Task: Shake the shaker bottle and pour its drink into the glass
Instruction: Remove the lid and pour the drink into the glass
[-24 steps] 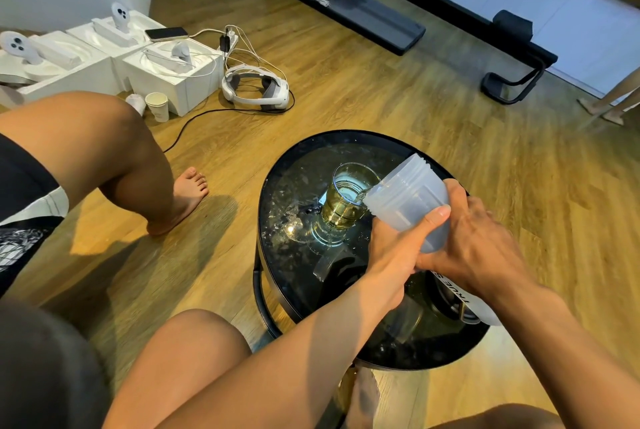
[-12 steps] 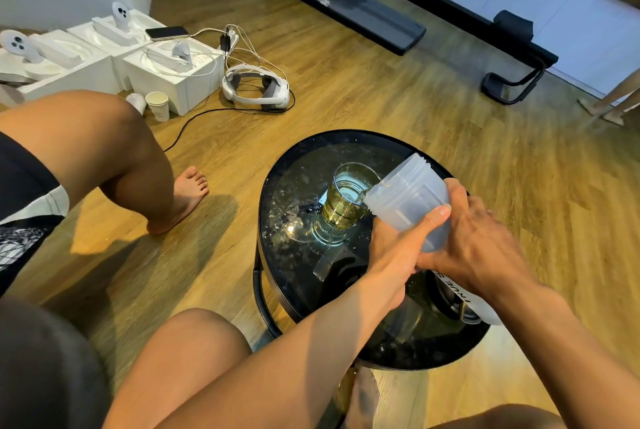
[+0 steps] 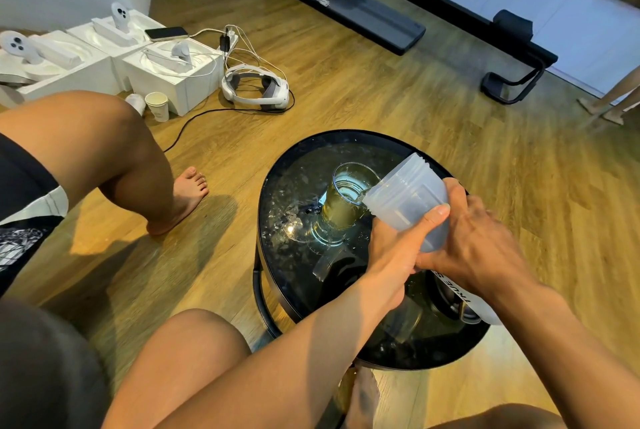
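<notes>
Black table [image 3: 284, 179], one glass [image 3: 343, 211], one tilted shaker bottle [image 3: 406, 197], left hand [image 3: 398, 245] and right hand [image 3: 475, 249] gripping it

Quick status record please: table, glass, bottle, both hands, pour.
table: round, black, glossy top
glass: upright on it, partly filled with yellowish drink
shaker bottle: lid off, tipped, mouth over the glass rim
left hand: grips the bottle, thumb across its side
right hand: grips the bottle's lower end
pour stream: cannot tell

Glass [image 3: 347, 201] on table [image 3: 277, 255]; shaker bottle [image 3: 405, 201] right, above.
</notes>
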Demonstrator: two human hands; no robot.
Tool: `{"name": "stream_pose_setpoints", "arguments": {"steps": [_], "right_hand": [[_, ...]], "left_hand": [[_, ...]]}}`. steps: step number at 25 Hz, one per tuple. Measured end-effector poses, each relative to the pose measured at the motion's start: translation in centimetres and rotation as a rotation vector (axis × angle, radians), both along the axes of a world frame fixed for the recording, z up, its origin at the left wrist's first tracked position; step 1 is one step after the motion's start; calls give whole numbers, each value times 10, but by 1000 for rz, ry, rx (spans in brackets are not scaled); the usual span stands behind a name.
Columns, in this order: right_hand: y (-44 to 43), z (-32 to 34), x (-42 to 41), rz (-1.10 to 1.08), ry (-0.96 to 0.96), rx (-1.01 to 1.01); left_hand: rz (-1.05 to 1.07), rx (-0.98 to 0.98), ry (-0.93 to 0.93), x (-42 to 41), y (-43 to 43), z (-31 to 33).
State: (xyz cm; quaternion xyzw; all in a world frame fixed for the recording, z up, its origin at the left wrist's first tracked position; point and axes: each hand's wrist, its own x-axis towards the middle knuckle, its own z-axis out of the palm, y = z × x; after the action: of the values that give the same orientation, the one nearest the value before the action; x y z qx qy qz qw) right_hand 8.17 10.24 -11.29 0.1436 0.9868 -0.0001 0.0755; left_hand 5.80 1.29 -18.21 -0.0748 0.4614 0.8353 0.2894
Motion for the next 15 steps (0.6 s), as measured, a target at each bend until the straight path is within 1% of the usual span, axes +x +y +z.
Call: {"name": "stream_pose_setpoints", "arguments": {"steps": [15], "right_hand": [[0, 0, 0, 5, 16, -21]], "left_hand": [[10, 26, 14, 0, -1, 1]]}}
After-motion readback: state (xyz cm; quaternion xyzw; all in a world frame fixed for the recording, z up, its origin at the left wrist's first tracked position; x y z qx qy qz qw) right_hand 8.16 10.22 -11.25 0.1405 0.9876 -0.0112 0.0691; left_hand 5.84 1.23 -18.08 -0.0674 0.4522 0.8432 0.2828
